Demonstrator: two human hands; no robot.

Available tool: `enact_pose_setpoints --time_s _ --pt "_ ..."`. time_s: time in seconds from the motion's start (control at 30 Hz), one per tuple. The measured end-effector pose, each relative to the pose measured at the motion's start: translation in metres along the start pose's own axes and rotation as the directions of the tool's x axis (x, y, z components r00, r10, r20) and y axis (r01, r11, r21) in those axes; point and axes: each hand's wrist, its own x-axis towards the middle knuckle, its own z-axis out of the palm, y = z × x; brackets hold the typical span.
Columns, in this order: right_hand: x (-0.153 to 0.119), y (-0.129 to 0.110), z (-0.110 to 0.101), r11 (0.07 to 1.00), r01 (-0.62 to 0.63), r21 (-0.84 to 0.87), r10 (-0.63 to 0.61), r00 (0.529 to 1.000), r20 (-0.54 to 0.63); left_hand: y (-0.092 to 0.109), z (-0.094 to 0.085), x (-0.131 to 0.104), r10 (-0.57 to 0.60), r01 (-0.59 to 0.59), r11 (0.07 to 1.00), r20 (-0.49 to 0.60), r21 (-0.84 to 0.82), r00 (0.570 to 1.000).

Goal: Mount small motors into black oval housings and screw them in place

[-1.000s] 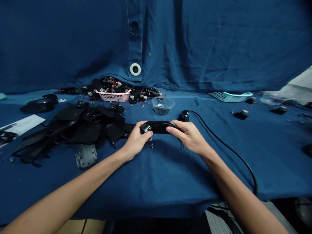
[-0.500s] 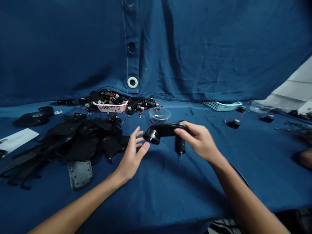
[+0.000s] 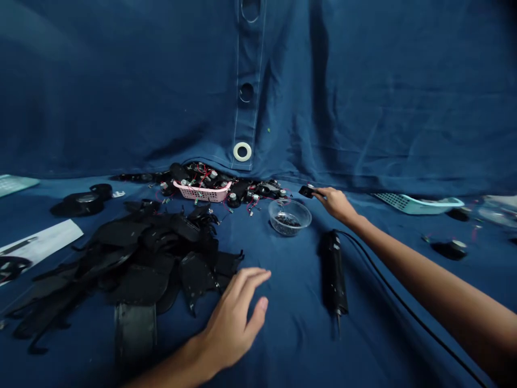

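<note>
Spreads left hand [image 3: 236, 320] wide, nearer than and left of clear bowl [image 3: 291, 230]; pinches black part [image 3: 307, 191] in right hand [image 3: 337, 203] just behind bowl, pointing leftward, long axis roughly crosswise; faces blue curtain [image 3: 161, 81] across blue-draped surface [image 3: 299, 285].

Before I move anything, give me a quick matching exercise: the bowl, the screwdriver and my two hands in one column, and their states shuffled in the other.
Column one:
1. Bowl
2. Screwdriver
3. Left hand
4. Right hand

Column two:
A. Holding a black piece
B. Lying on the blue cloth, tip toward the camera
C. Open, with nothing in its grasp
D. Upright, with small dark bits inside

Pairs: 1-D, 2-B, 3-C, 4-A
</note>
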Motion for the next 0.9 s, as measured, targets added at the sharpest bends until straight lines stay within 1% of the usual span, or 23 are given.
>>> enact_pose_setpoints --time_s 0.07,0.17,0.3,0.4,0.5,0.6,0.67,0.73,0.8,0.87,0.9 --pt "0.019 0.007 0.027 0.999 0.037 0.005 -0.037 0.999 0.037 -0.001 0.001 0.0 0.046 -0.047 0.998 0.033 0.038 0.998" --pt "0.047 0.013 0.058 0.995 0.093 0.022 -0.095 0.99 0.107 -0.002 0.002 0.004 0.124 -0.128 0.989 0.053 0.076 0.991" --pt "0.081 0.016 0.093 0.988 0.145 0.049 -0.151 0.974 0.17 -0.001 0.001 0.01 0.146 -0.153 0.978 0.061 0.138 0.987" --pt "0.104 0.015 0.113 0.988 0.142 0.056 -0.151 0.971 0.188 -0.001 0.002 0.012 0.163 -0.173 0.968 0.07 0.183 0.984" --pt "0.12 0.011 0.121 0.99 0.13 0.059 -0.139 0.972 0.189 0.0 0.003 0.013 0.171 -0.182 0.964 0.071 0.193 0.983" --pt "0.12 0.005 0.113 0.99 0.123 0.069 -0.134 0.976 0.173 0.004 -0.002 0.014 0.203 -0.211 0.96 0.065 0.182 0.977" --pt "0.107 0.002 0.1 0.989 0.123 0.079 -0.134 0.978 0.159 0.005 -0.013 0.015 0.243 -0.246 0.947 0.043 0.205 0.969" --pt "0.086 0.0 0.081 0.989 0.119 0.088 -0.13 0.982 0.138 0.002 -0.029 0.015 0.236 -0.226 0.929 0.0 0.292 0.972" --pt "0.057 0.002 0.057 0.99 0.106 0.093 -0.116 0.987 0.11 -0.009 -0.047 0.014 0.148 -0.115 0.884 -0.038 0.452 0.988" --pt "0.024 0.005 0.033 0.993 0.074 0.096 -0.083 0.993 0.085 -0.026 -0.06 0.012 0.053 -0.035 0.77 -0.009 0.637 0.999" --pt "0.007 0.007 0.021 0.994 0.052 0.1 -0.06 0.995 0.077 -0.035 -0.063 0.012 0.009 -0.002 0.709 -0.006 0.705 1.0"
